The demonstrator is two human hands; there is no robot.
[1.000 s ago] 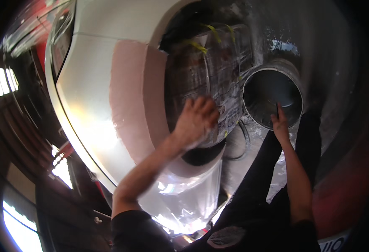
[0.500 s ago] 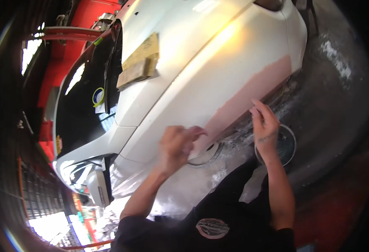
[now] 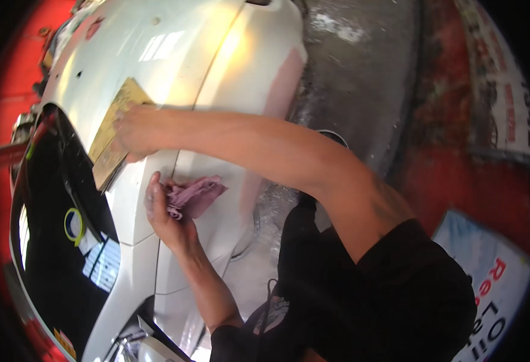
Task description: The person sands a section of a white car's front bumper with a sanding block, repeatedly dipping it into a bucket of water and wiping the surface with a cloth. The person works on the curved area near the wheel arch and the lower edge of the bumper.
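My left hand (image 3: 171, 227), nearer: grasps crumpled pink cloth (image 3: 199, 196); my right hand (image 3: 137, 130), farther: on tan board (image 3: 107, 137), hold unclear; step seems reaching, next calling for firm pinch

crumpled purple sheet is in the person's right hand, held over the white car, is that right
Wrong side: the head view shows the crumpled purple sheet in the left hand, not the right hand, held over the white car.
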